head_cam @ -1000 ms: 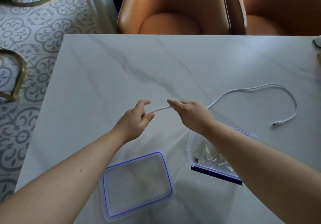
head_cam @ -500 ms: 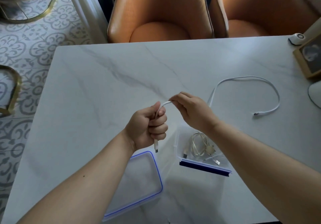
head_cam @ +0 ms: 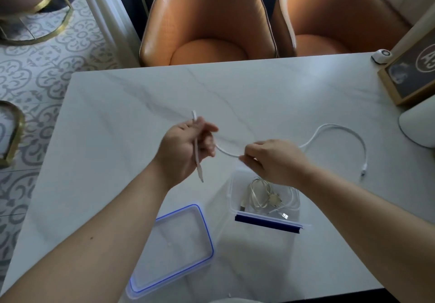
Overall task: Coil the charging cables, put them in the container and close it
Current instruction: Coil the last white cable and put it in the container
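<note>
A white charging cable (head_cam: 341, 130) runs across the white marble table (head_cam: 122, 119). My left hand (head_cam: 182, 149) grips one end of it, with the plug hanging below my palm and a short loop sticking up past my fingers. My right hand (head_cam: 270, 160) pinches the same cable a little further along. The rest of it arcs away to the right and ends in a plug lying on the table. Below my right hand stands a clear container (head_cam: 236, 185) with a blue clip, holding coiled cables (head_cam: 261, 196). Its blue-rimmed lid (head_cam: 173, 236) lies flat to the left.
Two orange chairs (head_cam: 207, 25) stand at the far edge of the table. A wooden-framed box (head_cam: 409, 72), a small round white device (head_cam: 382, 55) and a white rounded object (head_cam: 419, 124) sit at the right side. Patterned floor tiles lie to the left.
My left hand has turned and wound the cable end around itself, so a loop now sticks up above it. My right hand slid right along the cable, and the free loop on the table got shorter.
</note>
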